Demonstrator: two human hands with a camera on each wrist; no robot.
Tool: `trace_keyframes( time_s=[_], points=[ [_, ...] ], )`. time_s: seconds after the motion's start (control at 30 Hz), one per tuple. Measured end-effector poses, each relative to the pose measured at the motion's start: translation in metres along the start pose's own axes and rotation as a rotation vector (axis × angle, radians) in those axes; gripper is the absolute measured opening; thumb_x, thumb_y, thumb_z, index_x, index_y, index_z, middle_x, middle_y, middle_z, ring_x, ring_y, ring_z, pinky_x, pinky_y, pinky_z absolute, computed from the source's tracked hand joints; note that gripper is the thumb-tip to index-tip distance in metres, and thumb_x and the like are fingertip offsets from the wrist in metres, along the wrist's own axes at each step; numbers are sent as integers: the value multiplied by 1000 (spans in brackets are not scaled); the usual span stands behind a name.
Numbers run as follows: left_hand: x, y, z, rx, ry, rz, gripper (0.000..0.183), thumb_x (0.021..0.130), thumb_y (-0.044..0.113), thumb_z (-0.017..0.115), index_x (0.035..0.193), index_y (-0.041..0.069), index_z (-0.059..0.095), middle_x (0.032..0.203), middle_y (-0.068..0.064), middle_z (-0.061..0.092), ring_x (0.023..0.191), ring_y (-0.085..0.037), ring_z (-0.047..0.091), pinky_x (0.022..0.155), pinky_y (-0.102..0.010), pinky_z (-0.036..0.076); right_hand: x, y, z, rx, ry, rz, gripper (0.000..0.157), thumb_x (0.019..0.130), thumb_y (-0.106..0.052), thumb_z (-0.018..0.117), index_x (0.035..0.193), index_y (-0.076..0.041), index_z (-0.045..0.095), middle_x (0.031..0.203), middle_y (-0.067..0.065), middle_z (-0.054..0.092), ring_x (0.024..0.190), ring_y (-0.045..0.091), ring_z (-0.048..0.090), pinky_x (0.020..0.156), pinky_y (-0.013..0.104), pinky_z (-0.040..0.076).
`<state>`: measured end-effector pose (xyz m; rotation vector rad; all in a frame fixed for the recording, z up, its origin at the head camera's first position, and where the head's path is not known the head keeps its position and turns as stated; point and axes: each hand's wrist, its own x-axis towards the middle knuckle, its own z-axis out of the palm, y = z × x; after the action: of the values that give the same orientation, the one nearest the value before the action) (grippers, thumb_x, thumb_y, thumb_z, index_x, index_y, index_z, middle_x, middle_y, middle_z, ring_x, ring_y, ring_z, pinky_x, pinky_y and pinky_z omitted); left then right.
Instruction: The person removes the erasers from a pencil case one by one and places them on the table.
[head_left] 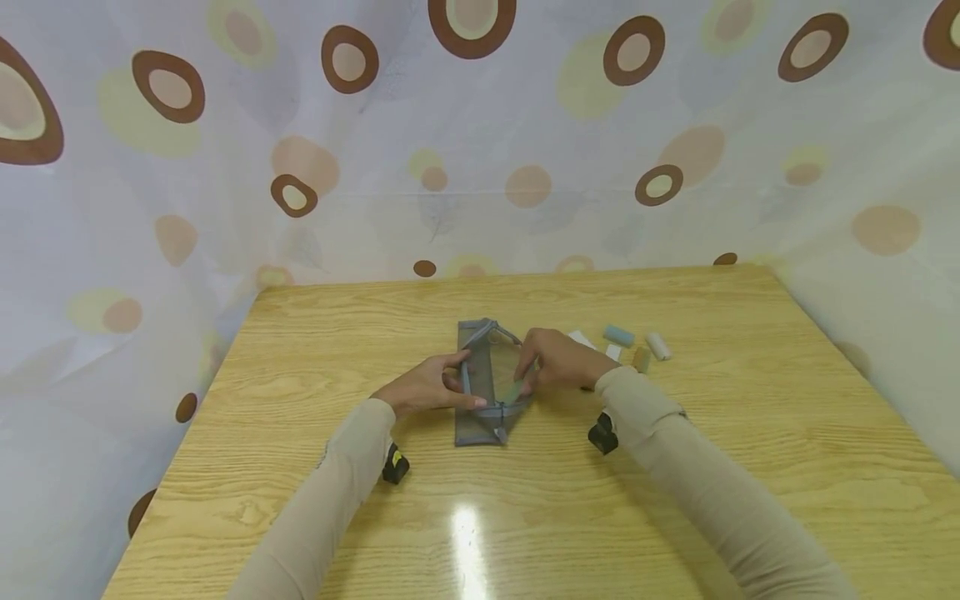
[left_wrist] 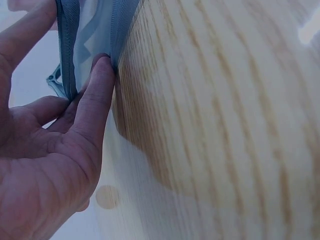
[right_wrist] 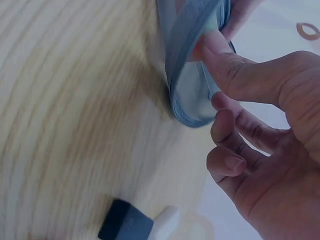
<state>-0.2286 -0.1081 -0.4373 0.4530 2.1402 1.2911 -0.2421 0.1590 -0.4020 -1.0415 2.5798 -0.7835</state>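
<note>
A grey-blue mesh zipper pouch (head_left: 480, 367) lies on the table with its mouth spread wide. My left hand (head_left: 431, 385) grips the near-left part of its zipper rim, thumb low and fingers higher up; the left wrist view shows the zipper edge (left_wrist: 68, 45) between them. From the other side my right hand (head_left: 558, 358) reaches to the mouth. Its thumb and forefinger pinch a small pale green piece (right_wrist: 213, 22) just inside the rim, mostly hidden by the fingers and mesh. The other right fingers curl loosely outside the pouch.
Right of the pouch lie a light blue cylinder (head_left: 618, 336), a white cylinder (head_left: 657, 346), a tan block (head_left: 641, 360) and small white pieces (head_left: 581, 340). A black block (right_wrist: 125, 220) shows below my right hand. A patterned curtain (head_left: 480, 225) stands behind the wooden table (head_left: 337, 333).
</note>
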Motion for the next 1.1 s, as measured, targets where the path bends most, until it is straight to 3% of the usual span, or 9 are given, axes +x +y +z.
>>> trace_keyframes(
  time_s=[0.5, 0.7, 0.97, 1.1],
  points=[
    [-4, 3, 1, 28, 18, -1, 99, 89, 28, 81, 163, 8, 17, 129, -21, 62, 120, -29, 61, 102, -46, 49, -21, 7, -26, -49, 81, 75, 15, 83, -12, 83, 96, -3, 81, 103, 8, 68, 99, 25, 58, 77, 37, 50],
    [-3, 3, 1, 22, 11, -1, 100, 89, 27, 81, 163, 8, 17, 127, -20, 64, 115, -27, 64, 102, -46, 49, -35, 13, -33, -68, 79, 92, 13, 85, -10, 82, 96, -5, 82, 103, 7, 67, 96, 24, 57, 76, 38, 50],
    [-4, 4, 1, 24, 11, 0, 101, 88, 28, 82, 163, 8, 17, 131, -23, 61, 120, -30, 61, 102, -45, 49, -53, 15, -37, -41, 63, 124, 12, 83, -9, 83, 93, -3, 81, 104, 12, 66, 93, 27, 57, 73, 37, 50],
    [-5, 4, 1, 29, 13, -9, 101, 88, 29, 82, 163, 10, 17, 134, -24, 59, 123, -32, 59, 102, -45, 50, -60, 16, -36, -34, 54, 145, 10, 82, -8, 84, 90, -4, 82, 98, 8, 66, 88, 23, 56, 72, 35, 49]
  ],
)
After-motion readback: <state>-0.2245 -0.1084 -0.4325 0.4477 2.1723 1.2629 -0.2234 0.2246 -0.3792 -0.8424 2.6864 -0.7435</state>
